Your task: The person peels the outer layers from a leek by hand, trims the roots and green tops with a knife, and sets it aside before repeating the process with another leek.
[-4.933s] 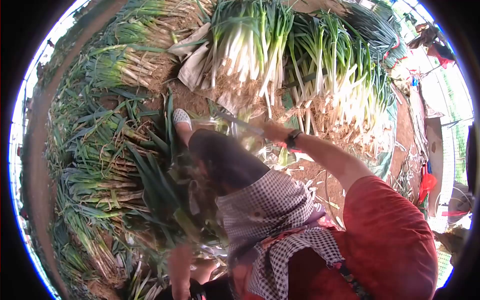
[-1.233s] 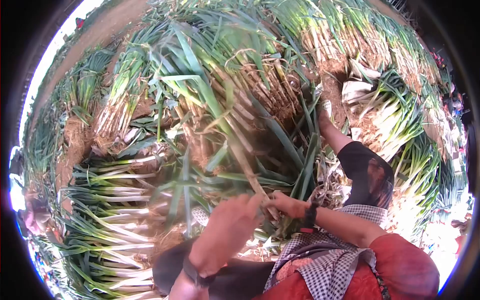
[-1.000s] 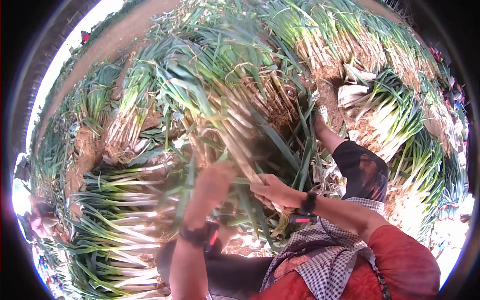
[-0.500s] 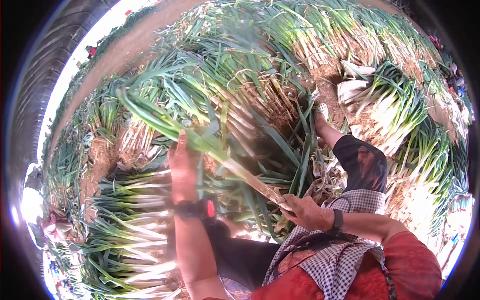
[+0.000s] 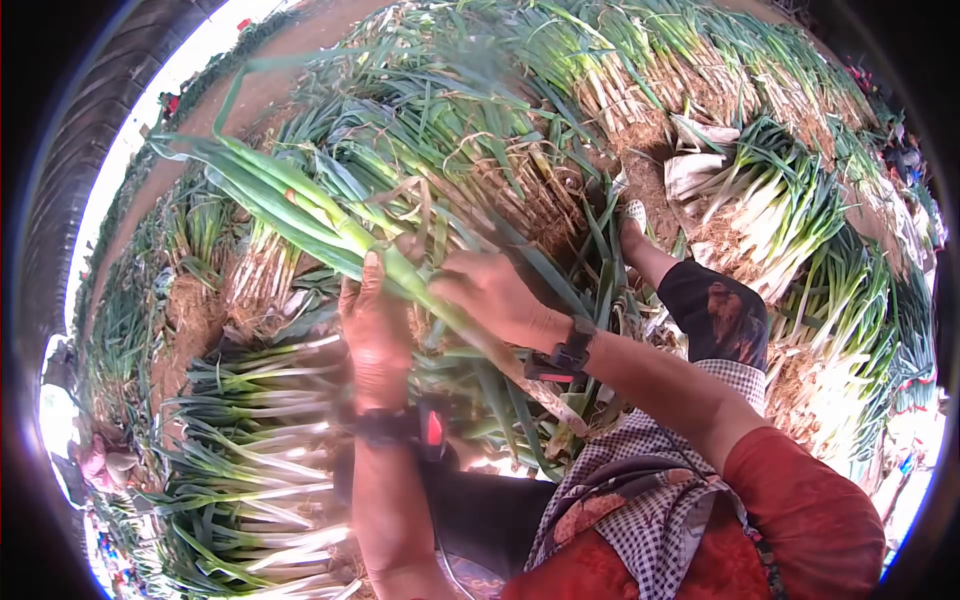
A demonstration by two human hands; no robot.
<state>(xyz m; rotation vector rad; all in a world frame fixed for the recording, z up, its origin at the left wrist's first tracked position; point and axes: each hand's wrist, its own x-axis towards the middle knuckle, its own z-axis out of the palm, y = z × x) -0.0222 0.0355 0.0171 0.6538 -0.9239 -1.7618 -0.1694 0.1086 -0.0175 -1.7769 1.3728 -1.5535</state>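
Observation:
A long green onion (image 5: 460, 322) slants across the middle of the view, leaves up to the left and pale root end down to the right by the checked apron. My left hand (image 5: 375, 325) is closed around it just below where the leaves fan out. My right hand (image 5: 495, 295) bends its fingers against the stalk a little lower down, gripping at its outer layer; the fingertips are partly hidden. A withered strip of leaf (image 5: 425, 215) stands up beside the stalk, above the right hand.
Cleaned green onions (image 5: 270, 455) lie in a row at lower left, white ends to the right. Bundles with soil-covered roots (image 5: 530, 195) fill the ground ahead, and more bundles (image 5: 770, 215) lie at right. My foot (image 5: 633, 215) rests between the heaps.
My right hand has moved from the root end up along the stalk, close to my left hand. The green onion's leaves have shifted up and left; my left hand still grips it.

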